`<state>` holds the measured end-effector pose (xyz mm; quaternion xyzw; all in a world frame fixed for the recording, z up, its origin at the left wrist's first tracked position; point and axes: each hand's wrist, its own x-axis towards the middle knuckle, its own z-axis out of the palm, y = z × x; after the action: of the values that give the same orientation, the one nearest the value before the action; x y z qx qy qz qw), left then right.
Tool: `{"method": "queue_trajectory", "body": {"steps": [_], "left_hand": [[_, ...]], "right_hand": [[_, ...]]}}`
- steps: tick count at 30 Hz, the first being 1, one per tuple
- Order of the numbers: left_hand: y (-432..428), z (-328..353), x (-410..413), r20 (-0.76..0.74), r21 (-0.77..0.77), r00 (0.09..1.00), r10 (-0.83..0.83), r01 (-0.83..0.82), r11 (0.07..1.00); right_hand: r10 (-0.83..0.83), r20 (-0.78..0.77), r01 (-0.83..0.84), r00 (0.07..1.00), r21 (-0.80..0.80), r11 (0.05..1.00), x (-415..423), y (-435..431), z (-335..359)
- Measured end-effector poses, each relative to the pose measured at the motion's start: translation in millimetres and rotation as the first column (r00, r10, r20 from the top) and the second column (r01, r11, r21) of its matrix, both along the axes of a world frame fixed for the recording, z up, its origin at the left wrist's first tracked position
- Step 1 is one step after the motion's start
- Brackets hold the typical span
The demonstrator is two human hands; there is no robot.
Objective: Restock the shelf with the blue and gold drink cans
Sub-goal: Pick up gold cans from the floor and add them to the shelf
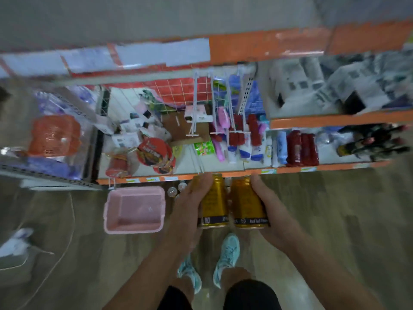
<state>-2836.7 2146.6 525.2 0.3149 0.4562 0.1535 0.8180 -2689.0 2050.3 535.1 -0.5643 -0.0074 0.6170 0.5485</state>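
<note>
My left hand [190, 209] grips a gold drink can [213, 201] with a dark blue band near its base. Beside it, my right hand [271, 211] grips a second gold can [245, 202] of the same kind. The two cans are side by side and nearly touching, held just in front of the orange front edge of the lower shelf [290, 168]. Both cans point with their tops toward the shelf. The picture is blurred by motion.
A pink plastic basket [134, 210] sits on the floor left of my hands, with clear bottles [177, 190] beside it. The shelf holds red noodle bowls [154, 153], tubes, red packs [301, 147] and dark bottles [375, 143]. My feet in teal shoes [225, 258] stand below.
</note>
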Motion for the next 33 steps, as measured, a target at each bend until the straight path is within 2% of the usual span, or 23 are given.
{"method": "queue_trajectory", "body": {"steps": [5, 13, 16, 20, 25, 33], "left_hand": [[-10.0, 92.2, 10.6, 0.058, 0.037, 0.998, 0.023, -0.025, 0.999], [11.1, 169.8, 9.9, 0.075, 0.235, 0.997, 0.017, -0.035, 0.971], [31.0, 186.6, 7.9, 0.070, 0.293, 0.998, 0.005, -0.026, 0.956], [62.5, 204.3, 3.5, 0.136, 0.341, 0.990, -0.048, -0.001, 0.940], [105.4, 219.0, -5.9, 0.115, 0.379, 0.992, -0.044, -0.003, 0.926], [155.6, 221.4, -5.4, 0.135, 0.444, 0.982, -0.129, 0.057, 0.894]], "right_hand": [[0.056, 0.076, -0.062, 0.996, 0.078, 0.995, 17.1, -6.2, 87.2], [0.112, 0.251, -0.145, 0.962, 0.118, 0.982, 29.7, 18.4, 152.9], [0.096, 0.272, -0.143, 0.958, 0.162, 0.976, 30.5, 35.1, 168.0], [0.086, 0.236, -0.140, 0.968, 0.224, 0.964, 25.9, 63.2, 190.1], [0.034, 0.264, -0.107, 0.964, 0.269, 0.957, 19.2, 100.4, 206.0], [-0.067, 0.355, -0.030, 0.933, 0.260, 0.965, 20.5, 134.2, 214.0]]}}
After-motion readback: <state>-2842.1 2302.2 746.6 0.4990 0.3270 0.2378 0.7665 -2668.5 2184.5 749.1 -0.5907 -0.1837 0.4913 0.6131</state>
